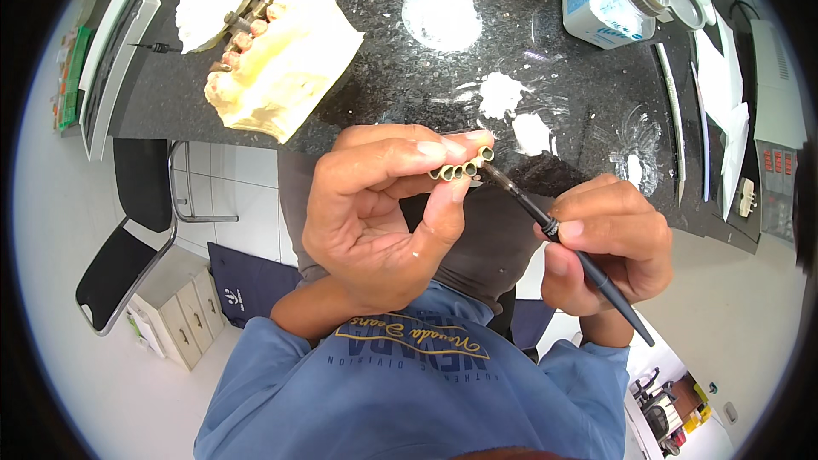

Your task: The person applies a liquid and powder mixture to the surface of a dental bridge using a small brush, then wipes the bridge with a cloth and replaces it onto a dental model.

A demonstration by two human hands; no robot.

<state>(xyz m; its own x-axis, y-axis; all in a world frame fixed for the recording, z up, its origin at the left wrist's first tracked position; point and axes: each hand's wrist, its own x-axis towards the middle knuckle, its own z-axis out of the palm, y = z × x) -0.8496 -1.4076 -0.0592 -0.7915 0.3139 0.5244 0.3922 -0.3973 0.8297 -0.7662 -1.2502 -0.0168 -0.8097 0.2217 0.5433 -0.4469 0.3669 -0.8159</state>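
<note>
Between its fingertips and thumb, my left hand [375, 221] pinches a dental bridge [458, 172], a short row of joined tooth crowns with hollow, dark-rimmed openings facing me. My right hand [618, 243] grips a slim black brush [607, 283] like a pen, slanting down to the right. Its dark tip touches or nearly touches the bridge near the crown at the right end; the exact contact is too small to tell. Both hands are held up in front of the bench edge, above my lap. A whitish speck sits on my left thumb's base.
A yellowish dental cast [294, 68] with pins stands at the left of the dark speckled bench [392, 94], beside a white plaster piece [220, 0]. White paste patches [501, 95] lie beyond my hands. An opened jar [601, 8] and thin sticks [670, 111] are at the right.
</note>
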